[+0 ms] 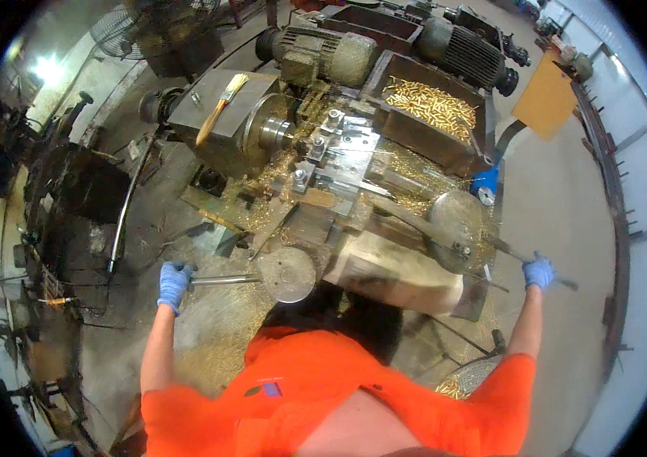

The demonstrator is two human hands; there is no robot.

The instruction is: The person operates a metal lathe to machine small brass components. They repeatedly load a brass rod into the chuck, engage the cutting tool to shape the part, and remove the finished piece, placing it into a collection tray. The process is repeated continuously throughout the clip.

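My left hand (175, 287), in a blue glove, is closed round the outer end of a shiny metal lever (221, 280). That lever runs into a round metal disc (287, 274) at the near side of a small lathe. Far out to the right, my gloved right hand (539, 272) grips a dark lever (508, 247), which joins a larger disc (454, 221). Between the two, cutting tools sit clamped on the cross slide (350, 152), just right of the spindle chuck (274, 132). Brass chips cover much of the machine.
A wooden-handled brush (217, 116) lies on the headstock (194, 95). Behind the slide stands a metal bin (422, 141) heaped with small brass pieces (434, 107). Electric motors (331, 55) sit at the back. A mesh basket (476, 375) holding brass pieces is low at right.
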